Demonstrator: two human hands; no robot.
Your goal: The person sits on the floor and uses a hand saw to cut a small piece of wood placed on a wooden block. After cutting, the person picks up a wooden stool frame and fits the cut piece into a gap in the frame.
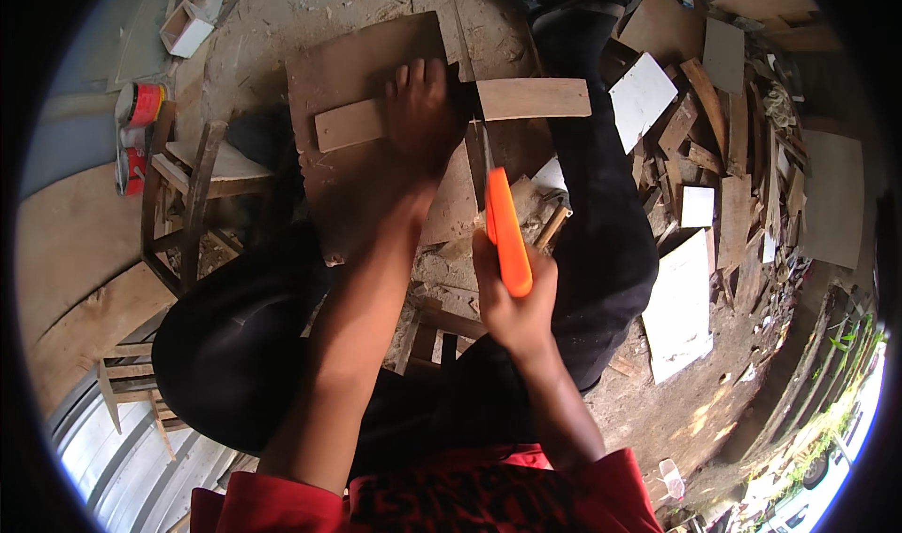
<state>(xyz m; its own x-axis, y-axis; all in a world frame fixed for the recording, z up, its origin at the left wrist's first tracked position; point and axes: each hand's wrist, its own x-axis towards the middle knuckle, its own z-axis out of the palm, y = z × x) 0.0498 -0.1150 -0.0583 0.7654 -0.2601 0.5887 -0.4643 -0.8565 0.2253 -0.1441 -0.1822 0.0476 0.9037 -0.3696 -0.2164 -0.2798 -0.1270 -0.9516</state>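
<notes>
My right hand [521, 309] is wrapped round the orange handle of a handsaw [508, 232]. The thin blade points away from me and crosses a light wooden strip [536, 99]. Pressing that strip down, my left hand [419, 110] lies over its middle, just left of the blade, with the fingers bent over its far edge. Beneath the strip is a brown wooden board [366, 59], which holds up its left part; the right part sticks out beyond the blade toward my right leg. Where blade and wood meet is dark and partly hidden.
Wood offcuts [733, 214] and white panels [643, 101] lie heaped on the right. At the left stand a wooden frame [195, 204] and red tins [143, 106]. My black-clad legs [606, 223] flank the board. Sawdust and scraps litter the floor.
</notes>
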